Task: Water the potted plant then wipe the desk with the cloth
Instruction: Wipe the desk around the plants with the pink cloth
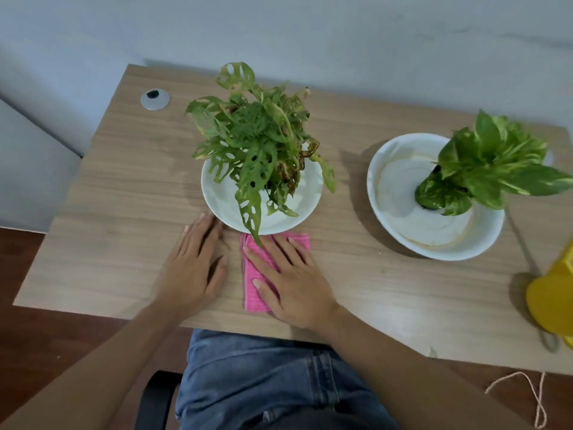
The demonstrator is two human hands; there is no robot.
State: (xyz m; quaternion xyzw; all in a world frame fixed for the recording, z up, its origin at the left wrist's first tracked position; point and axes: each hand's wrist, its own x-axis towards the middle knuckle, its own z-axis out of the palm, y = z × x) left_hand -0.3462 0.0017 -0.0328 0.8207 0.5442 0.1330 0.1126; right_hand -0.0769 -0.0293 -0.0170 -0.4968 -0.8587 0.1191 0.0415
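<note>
A leafy potted plant (257, 141) with holed leaves stands in a white dish (217, 200) at the desk's middle. A folded pink cloth (252, 287) lies flat on the wooden desk (108, 212) just in front of that dish. My right hand (291, 280) presses flat on the cloth, fingers spread, pointing toward the dish. My left hand (193, 262) rests palm down on the bare desk left of the cloth, its fingertips close to the dish's rim. A yellow watering can (552, 296) sits at the right edge, partly cut off.
A second plant (483, 172) with broad variegated leaves sits in another white dish (403, 193) at the right. A round cable grommet (155, 99) is at the back left. The wall runs behind the desk. String (527, 395) hangs below the front right edge.
</note>
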